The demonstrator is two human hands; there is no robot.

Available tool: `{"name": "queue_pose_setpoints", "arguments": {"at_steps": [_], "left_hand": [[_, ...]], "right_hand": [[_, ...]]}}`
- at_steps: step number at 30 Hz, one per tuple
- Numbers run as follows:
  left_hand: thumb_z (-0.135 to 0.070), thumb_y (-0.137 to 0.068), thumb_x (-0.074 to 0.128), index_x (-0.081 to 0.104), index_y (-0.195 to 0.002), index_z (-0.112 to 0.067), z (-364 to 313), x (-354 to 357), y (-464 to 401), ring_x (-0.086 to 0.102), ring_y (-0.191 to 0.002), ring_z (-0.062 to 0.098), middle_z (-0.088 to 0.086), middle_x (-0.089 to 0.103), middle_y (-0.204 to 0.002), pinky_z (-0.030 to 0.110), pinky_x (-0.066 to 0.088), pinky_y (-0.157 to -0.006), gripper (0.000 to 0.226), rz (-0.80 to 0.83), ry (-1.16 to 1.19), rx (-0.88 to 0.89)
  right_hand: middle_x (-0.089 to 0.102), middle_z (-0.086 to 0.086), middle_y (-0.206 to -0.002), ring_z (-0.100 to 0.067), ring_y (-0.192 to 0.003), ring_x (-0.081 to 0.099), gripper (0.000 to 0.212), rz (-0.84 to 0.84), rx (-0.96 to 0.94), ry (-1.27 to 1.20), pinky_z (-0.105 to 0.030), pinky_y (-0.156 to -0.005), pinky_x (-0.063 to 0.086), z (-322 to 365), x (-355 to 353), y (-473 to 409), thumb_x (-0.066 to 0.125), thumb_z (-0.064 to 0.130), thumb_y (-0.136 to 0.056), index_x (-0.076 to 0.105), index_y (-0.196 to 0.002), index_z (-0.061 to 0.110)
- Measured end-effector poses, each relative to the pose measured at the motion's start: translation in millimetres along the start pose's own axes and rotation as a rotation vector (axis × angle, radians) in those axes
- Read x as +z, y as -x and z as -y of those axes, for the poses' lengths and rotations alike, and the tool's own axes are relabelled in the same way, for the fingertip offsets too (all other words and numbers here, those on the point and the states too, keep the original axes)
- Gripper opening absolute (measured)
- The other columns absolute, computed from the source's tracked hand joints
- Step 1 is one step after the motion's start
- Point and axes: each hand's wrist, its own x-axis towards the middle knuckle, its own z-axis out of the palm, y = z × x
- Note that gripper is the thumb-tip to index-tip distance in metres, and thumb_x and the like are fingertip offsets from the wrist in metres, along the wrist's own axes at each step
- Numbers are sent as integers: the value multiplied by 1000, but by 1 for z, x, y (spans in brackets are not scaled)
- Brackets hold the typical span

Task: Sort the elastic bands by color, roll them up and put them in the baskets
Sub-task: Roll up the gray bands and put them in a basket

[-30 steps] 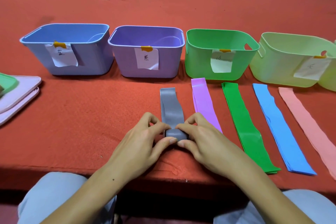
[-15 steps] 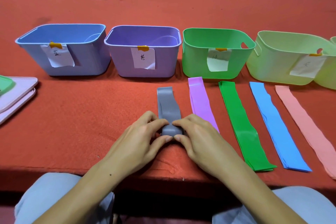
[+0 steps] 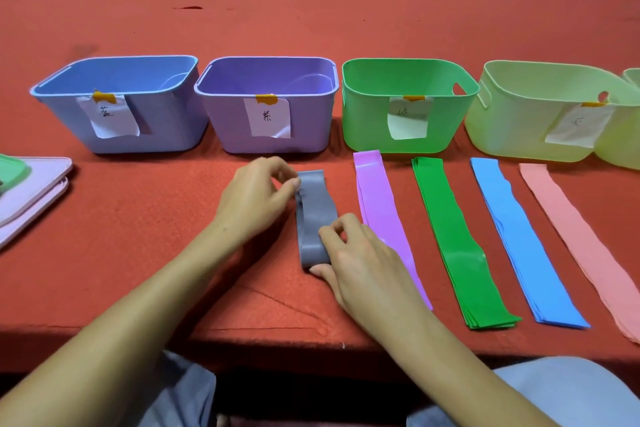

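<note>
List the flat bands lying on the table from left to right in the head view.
Grey band → purple band → green band → blue band → pink band.

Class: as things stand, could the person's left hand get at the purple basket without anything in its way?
Probably yes. The left hand sits just in front of the purple basket, with only bare red cloth between them, though it is pinching the grey band.
</note>
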Motion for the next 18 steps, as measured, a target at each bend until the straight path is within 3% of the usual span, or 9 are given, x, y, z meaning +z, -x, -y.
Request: {"name": "queue_pose_setpoints", "arguments": {"at_steps": [3, 6, 10, 13, 18], "left_hand": [[-48, -90, 74, 73, -107, -37, 1, 18, -27, 64, -94, 13, -15, 67, -106, 39, 53, -84, 19, 16, -16, -86], [-47, -85, 81, 74, -88, -41, -1, 28, -39, 68, -100, 12, -17, 73, -96, 38, 55, -83, 10, 34, 26, -145], [-46, -78, 86, 78, -79, -39, 3, 30, -45, 71, -89, 9, -22, 74, -80, 41, 60, -81, 10, -39, 123, -163], [-41, -76, 88, 81, -80, -37, 8, 23, -51, 70, -68, 3, -20, 75, -72, 41, 63, -75, 9, -39, 214, -153], [-20, -78, 94, 82, -78, -20, 13, 11, -62, 63, -56, -1, -7, 75, -67, 25, 53, -69, 12, 108, 199, -149]], "right_hand": [[48, -1, -115, -27, -95, 56, 34, 0, -3, 1, -46, -69, 57, -1, 1, 0, 61, 48, -100, 52, -113, 18], [47, -1, -115, -27, -95, 55, 33, 8, -9, 2, -46, -68, 56, -3, 1, -1, 60, 47, -101, 50, -113, 17], [48, -3, -115, -28, -97, 56, 34, 25, -35, 12, -48, -68, 57, -6, -3, -2, 58, 47, -102, 51, -113, 16], [48, -3, -115, -28, -99, 55, 33, 58, -54, 33, -46, -68, 55, -7, -7, -4, 56, 46, -104, 50, -114, 15], [45, -3, -119, -27, -103, 51, 34, 151, -106, 50, -46, -73, 55, -9, -16, 0, 54, 46, -105, 51, -117, 14]]}}
